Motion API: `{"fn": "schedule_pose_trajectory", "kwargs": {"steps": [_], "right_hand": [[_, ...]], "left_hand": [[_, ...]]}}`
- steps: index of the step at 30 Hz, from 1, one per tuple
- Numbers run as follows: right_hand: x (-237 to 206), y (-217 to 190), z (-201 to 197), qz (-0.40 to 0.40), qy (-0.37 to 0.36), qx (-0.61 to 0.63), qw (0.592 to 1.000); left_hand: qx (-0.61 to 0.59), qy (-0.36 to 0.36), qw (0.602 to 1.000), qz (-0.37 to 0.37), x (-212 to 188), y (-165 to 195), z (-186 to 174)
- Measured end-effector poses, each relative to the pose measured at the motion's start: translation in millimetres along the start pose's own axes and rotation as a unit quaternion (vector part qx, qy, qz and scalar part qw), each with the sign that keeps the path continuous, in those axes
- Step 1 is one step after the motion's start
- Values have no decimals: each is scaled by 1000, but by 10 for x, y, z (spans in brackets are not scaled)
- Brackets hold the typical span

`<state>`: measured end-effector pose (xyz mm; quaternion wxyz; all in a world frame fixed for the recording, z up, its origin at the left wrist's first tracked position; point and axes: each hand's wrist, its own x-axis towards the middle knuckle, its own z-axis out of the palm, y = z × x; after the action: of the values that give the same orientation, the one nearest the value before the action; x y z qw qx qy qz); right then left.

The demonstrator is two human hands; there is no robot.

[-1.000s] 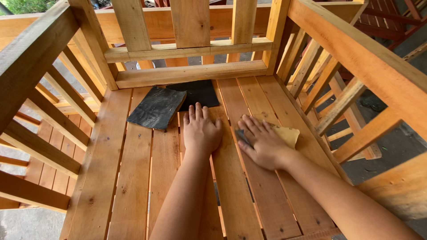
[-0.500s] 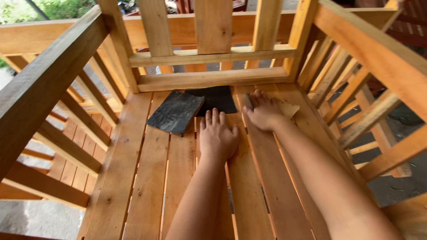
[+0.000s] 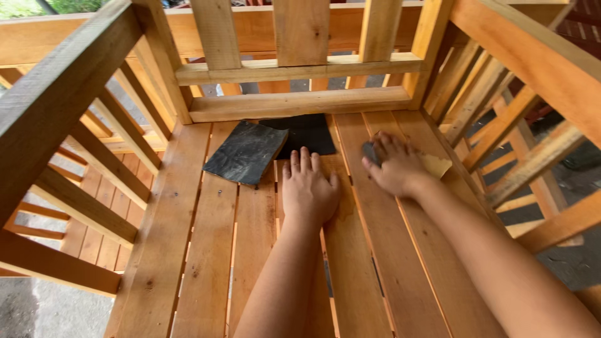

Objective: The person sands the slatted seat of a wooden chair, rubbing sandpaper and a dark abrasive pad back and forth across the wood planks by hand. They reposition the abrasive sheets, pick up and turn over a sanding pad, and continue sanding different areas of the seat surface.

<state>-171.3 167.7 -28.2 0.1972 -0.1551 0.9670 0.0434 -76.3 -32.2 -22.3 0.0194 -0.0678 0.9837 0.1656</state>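
From where I watch, the main risk sits under my right hand [image 3: 393, 166]. It presses a folded piece of sandpaper [image 3: 435, 164] onto one of the right-hand slats of the wooden seat [image 3: 206, 250], close to where the slats meet the side frame [image 3: 476, 106]. Only a dark corner shows by the fingertips and a tan corner sticks out on the far side, so I judge the sheet could slide out from under the palm if the pressure goes uneven — and then bare fingertips would drag along raw wood and pick up a splinter. The gaps between slats are another trap: a paper edge could catch in one and crease or tear.

My left hand [image 3: 308, 191] rests flat on a middle slat, fingers straight and close together, gripping nothing, only bracing. If weight shifts onto it suddenly, I think it could skid on the dusty board.

The right hand's fingers are spread and slightly curled over the sandpaper, pressing down rather than pinching — the thumb side is hidden, so I cannot tell whether the thumb hooks under the edge.

Two loose dark sheets lie near the back rail [image 3: 294, 103]: a grey-black sheet [image 3: 245, 152] just ahead and left of the left fingertips, and a black sheet [image 3: 308, 133] partly tucked under it. Neither hand touches them, though a careless sweep could knock them through a gap.
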Motion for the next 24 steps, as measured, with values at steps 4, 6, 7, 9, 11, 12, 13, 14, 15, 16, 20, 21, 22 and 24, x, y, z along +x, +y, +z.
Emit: {"fn": "schedule_pose_trajectory", "kwargs": {"steps": [4,6,7,9,11,12,13,14,15,16,20,21,22,24], "right_hand": [[693,66,-63,54,27,41,997],[819,91,-58,62,19,41,997],[802,91,-33,56,25,50,997],[610,127,21,51,35,62,996],[249,132,116,34,40,44,998],[18,150,156,28,41,32,998],[-211,162,178,27,27,34,999],[-442,158,209,23,13,37,999],[-630,154,221,17,0,39,999],[-772,154,220,12,2,33,999],[-764,171,153,9,1,42,999],[-660,184,141,11,-9,53,999],[-519,194,139,23,0,46,999],[-84,206,53,45,29,30,998]], "left_hand": [[-19,-7,1000,-13,23,-1,-17],[-16,-8,1000,-11,37,-3,-25],[-17,-6,1000,-12,42,-8,-26],[-25,-5,1000,-9,48,-5,-16],[-19,13,1000,-2,48,-5,0],[-20,21,1000,2,40,1,13],[-27,27,999,4,33,7,25],[-32,32,999,5,24,6,34],[-37,39,999,4,14,7,42],[-37,41,998,6,9,11,45],[-34,46,998,10,-21,17,36],[-33,40,999,7,-27,20,30],[-34,36,999,6,-30,23,23],[-34,38,999,6,-26,26,7]]}}
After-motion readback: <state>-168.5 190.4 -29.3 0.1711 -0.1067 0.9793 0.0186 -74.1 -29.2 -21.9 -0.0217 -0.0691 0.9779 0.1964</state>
